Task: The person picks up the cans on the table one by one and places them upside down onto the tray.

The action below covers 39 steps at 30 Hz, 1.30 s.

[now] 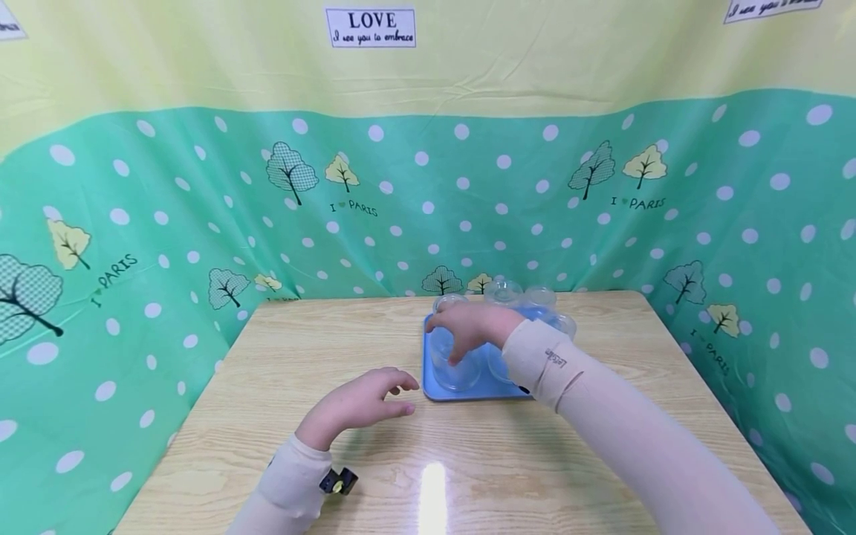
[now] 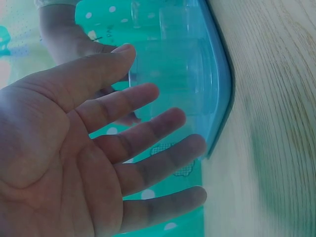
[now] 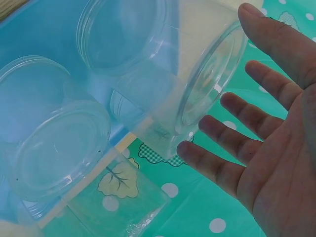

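Several clear plastic jars stand on a blue tray (image 1: pixel 483 395) in the head view. My right hand (image 1: pixel 468 327) is over the front-left jar (image 1: pixel 458 375), thumb and fingers spread around its upper end. In the right wrist view, the fingertips (image 3: pixel 190 150) reach right to the round rim of that jar (image 3: pixel 212 74), and the fingers are not curled. My left hand (image 1: pixel 361 401) hovers left of the tray's front corner, holding nothing. Its fingers are spread in the left wrist view, with the jar (image 2: pixel 170 74) beyond them.
More clear jars, including one at the back (image 1: pixel 503 291) and one on the right (image 1: pixel 565 325), stand behind the front ones. The tray sits on a wooden table (image 1: pixel 321 334). A green polka-dot curtain (image 1: pixel 394 186) surrounds the table at the back and sides.
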Tool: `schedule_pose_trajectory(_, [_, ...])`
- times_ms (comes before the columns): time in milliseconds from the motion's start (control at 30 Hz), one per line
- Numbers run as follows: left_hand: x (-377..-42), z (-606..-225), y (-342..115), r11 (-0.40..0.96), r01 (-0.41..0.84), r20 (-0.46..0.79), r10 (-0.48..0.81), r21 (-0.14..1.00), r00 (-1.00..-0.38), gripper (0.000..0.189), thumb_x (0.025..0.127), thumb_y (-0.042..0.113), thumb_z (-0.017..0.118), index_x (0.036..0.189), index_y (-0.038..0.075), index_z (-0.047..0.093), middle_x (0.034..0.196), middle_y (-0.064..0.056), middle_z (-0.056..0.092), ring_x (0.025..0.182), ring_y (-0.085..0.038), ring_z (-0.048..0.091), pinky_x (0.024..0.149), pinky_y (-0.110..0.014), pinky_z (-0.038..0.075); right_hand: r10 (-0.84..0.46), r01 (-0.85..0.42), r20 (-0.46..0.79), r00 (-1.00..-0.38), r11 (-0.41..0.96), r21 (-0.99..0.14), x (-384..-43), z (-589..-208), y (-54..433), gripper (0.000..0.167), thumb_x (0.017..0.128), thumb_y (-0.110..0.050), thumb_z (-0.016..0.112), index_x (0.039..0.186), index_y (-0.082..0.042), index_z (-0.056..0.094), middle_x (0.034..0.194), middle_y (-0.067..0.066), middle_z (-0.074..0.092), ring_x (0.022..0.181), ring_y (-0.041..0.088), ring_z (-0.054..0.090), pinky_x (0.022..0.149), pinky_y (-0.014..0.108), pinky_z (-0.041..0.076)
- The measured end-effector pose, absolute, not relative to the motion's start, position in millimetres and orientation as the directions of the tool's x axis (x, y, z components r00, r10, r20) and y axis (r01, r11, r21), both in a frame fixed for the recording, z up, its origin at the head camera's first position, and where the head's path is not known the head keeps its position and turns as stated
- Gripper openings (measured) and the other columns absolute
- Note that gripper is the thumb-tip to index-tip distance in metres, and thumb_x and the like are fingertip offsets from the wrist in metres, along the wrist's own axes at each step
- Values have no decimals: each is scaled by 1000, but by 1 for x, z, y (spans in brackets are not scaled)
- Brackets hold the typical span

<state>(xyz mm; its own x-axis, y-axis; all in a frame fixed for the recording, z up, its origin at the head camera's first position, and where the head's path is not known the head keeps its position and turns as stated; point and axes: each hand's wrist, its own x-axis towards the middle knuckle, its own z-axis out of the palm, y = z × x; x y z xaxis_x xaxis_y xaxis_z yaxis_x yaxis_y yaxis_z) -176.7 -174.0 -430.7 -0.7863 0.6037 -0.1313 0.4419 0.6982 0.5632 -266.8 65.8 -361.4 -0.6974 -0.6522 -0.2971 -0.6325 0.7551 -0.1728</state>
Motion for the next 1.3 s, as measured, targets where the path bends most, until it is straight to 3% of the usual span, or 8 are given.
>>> schedule_pose_trajectory(433, [-177,-429,-174,709,449,-114,592,545,-798,40,99,30,69,132,8,66,131,-9,67,118,-30,62,101,-50,52,-665,-636,-238,-708,746,-195,-260,-366,79,66,87,-38,82,147,-30,55,161,5,38,144,27,41,104,52,51])
schedule_pose_trajectory(700, [-176,-432,-173,712,476,-63,586,515,-808,38,99,35,69,130,13,67,128,-1,67,118,-26,62,101,-47,52,-707,-676,-135,-694,705,-213,-248,-372,88,60,89,-36,80,144,-26,58,154,4,46,137,25,49,108,45,50])
schedule_pose_trajectory(1067, [-174,-436,-169,714,500,-22,583,490,-812,36,99,32,69,129,13,67,128,-2,65,123,-25,61,106,-47,51,-742,-742,53,-669,662,-104,-232,-387,106,49,94,-44,73,137,-23,64,142,0,58,131,21,56,105,40,53])
schedule_pose_trajectory(1300, [-173,-435,-165,726,502,29,556,470,-831,38,99,36,68,131,15,66,129,1,65,126,-19,60,108,-44,50,-767,-782,160,-621,619,-68,-224,-396,112,43,94,-40,74,132,-21,67,135,1,63,125,22,59,102,43,54])
